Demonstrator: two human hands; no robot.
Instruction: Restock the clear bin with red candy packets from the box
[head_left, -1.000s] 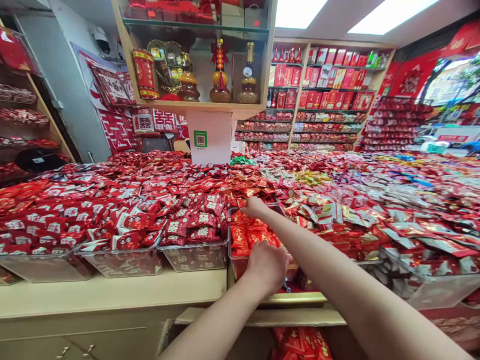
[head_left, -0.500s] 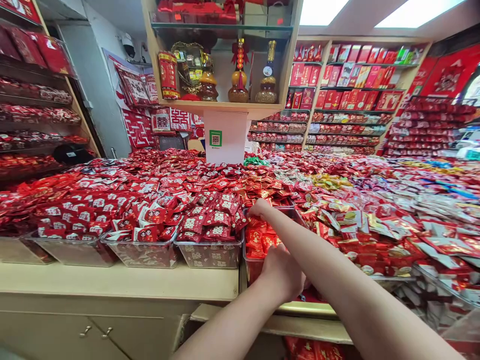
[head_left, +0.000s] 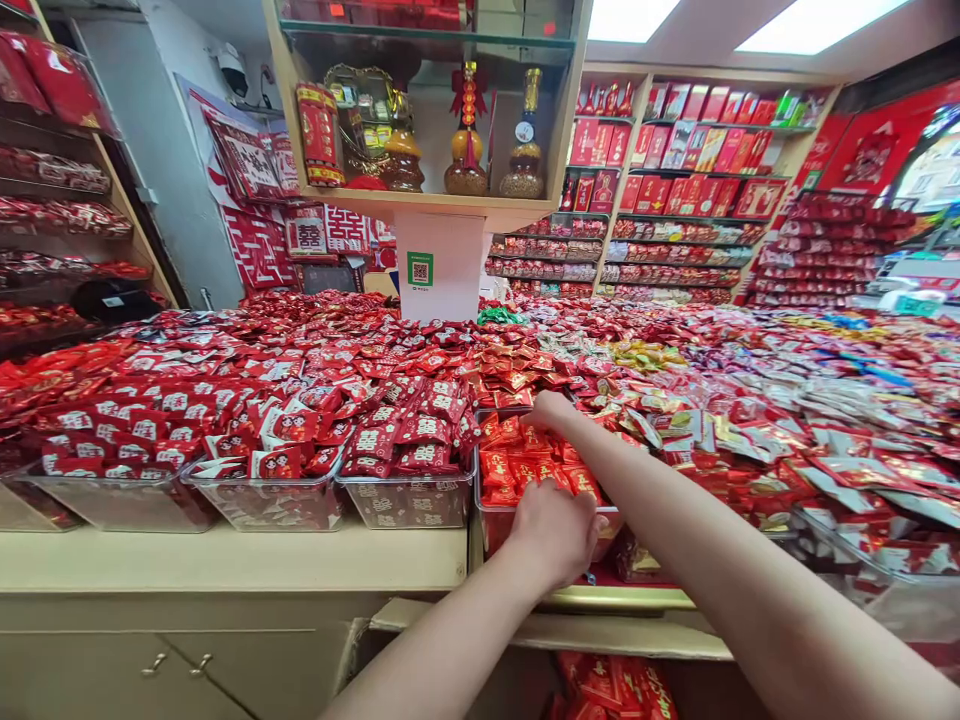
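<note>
A clear plastic bin [head_left: 495, 532] full of shiny red candy packets [head_left: 504, 468] stands at the counter's front edge, with both my hands at it. My left hand [head_left: 559, 530] is curled over the near rim, its knuckles up against the packets; whatever lies under its fingers is hidden. Farther back, my right hand [head_left: 553, 412] bends down onto the packets at the bin's far end, fingers curled together and their tips out of sight. My right forearm crosses over the bin's right side.
Similar bins [head_left: 409, 500] of dark red packets line the counter to the left. Heaped packets [head_left: 712, 430] spread to the right and behind. A display cabinet [head_left: 420, 205] hangs above the middle. Below the counter, an open cardboard box [head_left: 547, 635] holds more red packets [head_left: 615, 690].
Red packets now cover the bin's far end, where dark wall showed before. My right hand has shifted slightly right; my left hand has moved a little left. The view has shifted slightly.
</note>
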